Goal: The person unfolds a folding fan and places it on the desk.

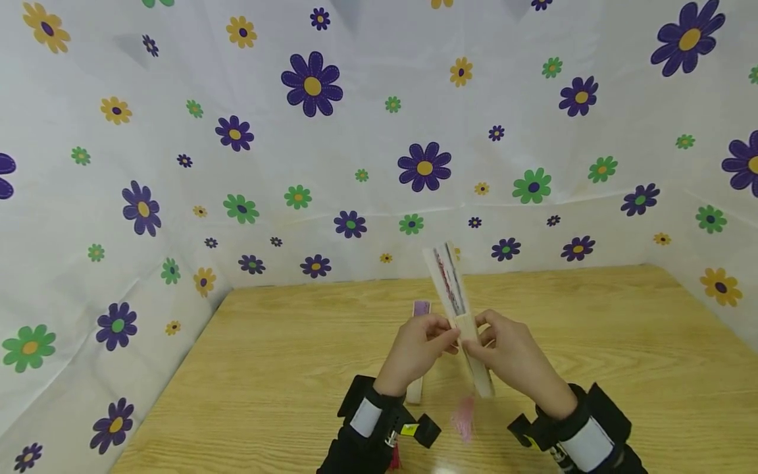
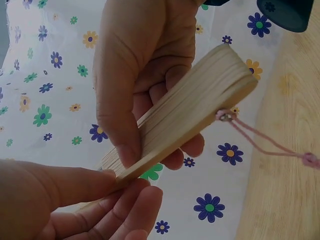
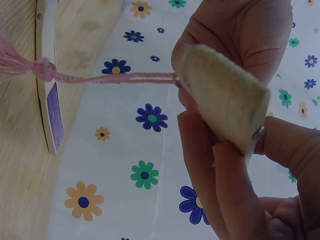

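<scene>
A folding fan [image 1: 450, 289] with pale wooden ribs and a printed leaf is held above the table, nearly closed and tilted. My left hand [image 1: 414, 349] pinches its ribs from the left between thumb and fingers. From the right, my right hand [image 1: 521, 355] grips the same ribs, thumb across the front. In the left wrist view the stacked ribs [image 2: 195, 90] show side by side. A pink tassel [image 1: 464, 418] hangs by a cord from the fan's lower end. The right wrist view shows the tassel's knot [image 3: 45, 71] and the rounded rib end [image 3: 225, 95].
Behind my left hand, a second folded fan [image 1: 422, 308] with a purple part lies on the wooden table [image 1: 284, 355]. A red tassel [image 1: 395, 455] shows beside my left wrist. Flower-printed white cloth [image 1: 367, 138] hangs behind the table and along both sides.
</scene>
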A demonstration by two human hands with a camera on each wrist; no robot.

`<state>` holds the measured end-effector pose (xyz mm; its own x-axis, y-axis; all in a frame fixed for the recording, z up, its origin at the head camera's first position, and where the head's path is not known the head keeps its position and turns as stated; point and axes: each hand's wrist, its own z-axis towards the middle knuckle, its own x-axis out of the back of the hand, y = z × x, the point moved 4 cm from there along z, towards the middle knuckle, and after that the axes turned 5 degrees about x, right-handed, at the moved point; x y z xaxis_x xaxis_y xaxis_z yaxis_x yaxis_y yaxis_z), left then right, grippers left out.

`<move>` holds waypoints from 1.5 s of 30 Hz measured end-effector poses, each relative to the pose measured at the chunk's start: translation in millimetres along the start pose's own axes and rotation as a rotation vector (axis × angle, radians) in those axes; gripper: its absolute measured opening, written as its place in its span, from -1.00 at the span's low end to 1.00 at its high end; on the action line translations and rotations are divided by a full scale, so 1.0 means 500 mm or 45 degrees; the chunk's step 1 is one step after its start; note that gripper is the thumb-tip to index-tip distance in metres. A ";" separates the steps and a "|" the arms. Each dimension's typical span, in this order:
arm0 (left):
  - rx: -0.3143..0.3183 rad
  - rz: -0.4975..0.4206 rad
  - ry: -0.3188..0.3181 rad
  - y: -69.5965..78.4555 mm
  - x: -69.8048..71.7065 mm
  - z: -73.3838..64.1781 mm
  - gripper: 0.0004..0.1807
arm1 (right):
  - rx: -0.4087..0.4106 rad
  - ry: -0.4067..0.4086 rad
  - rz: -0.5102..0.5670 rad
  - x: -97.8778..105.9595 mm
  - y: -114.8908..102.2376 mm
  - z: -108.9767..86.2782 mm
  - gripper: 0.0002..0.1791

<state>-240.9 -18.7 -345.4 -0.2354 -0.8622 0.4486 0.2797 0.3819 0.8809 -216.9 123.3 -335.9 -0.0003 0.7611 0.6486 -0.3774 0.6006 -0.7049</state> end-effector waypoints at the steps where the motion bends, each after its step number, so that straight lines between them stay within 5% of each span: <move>1: 0.003 0.009 -0.004 0.000 0.000 0.000 -0.81 | 0.004 0.002 -0.007 0.000 0.000 0.001 -0.75; 29: 0.031 0.046 -0.039 0.001 0.005 0.000 -0.83 | -0.081 0.021 -0.133 0.010 0.006 0.003 -0.79; 45: 0.003 0.042 -0.043 0.006 0.017 -0.002 -0.84 | -0.039 0.048 -0.122 0.015 0.006 0.003 -0.83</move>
<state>-240.9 -25.0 -339.1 -0.2572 -0.8375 0.4822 0.2855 0.4108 0.8658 -219.3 130.7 -332.8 0.0697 0.7084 0.7024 -0.3455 0.6776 -0.6492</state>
